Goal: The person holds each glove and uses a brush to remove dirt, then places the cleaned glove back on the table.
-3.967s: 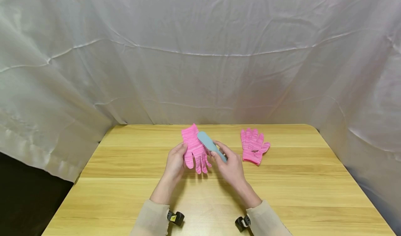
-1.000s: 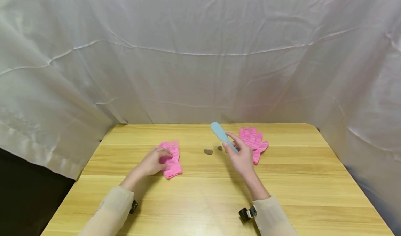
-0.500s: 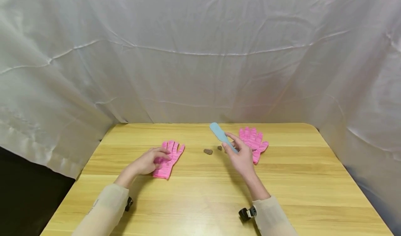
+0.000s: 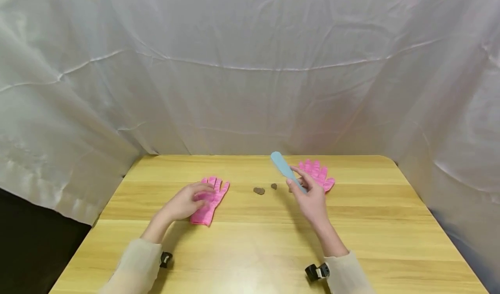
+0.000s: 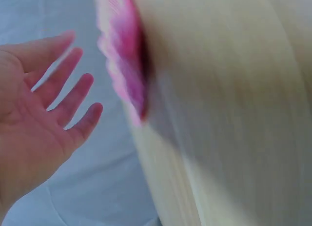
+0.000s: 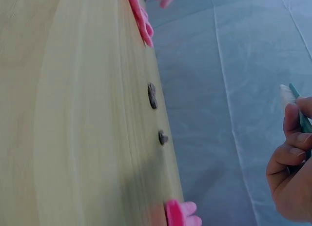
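Note:
A pink knit glove (image 4: 203,213) lies flat on the table at the left, fingers pointing away. Over it hovers my left hand (image 4: 181,203), and in the left wrist view its spread fingers stand apart from the glove (image 5: 122,45). My right hand (image 4: 314,205) grips a light blue brush (image 4: 283,166) by the handle, raised above the table. Pale bristles show on the brush (image 6: 287,95) in the right wrist view. A second pink glove (image 4: 318,172) lies at the right, partly hidden behind the right hand.
Between the gloves lie a larger brown lump (image 4: 259,191) and a smaller brown lump (image 4: 274,186). The wooden table (image 4: 250,250) ends at a grey cloth backdrop (image 4: 250,103) behind and at the sides.
Four seconds ago the left hand held the first glove up against the brush. Since then the glove was laid down at left, turned over and released. The right hand shifted right with the brush.

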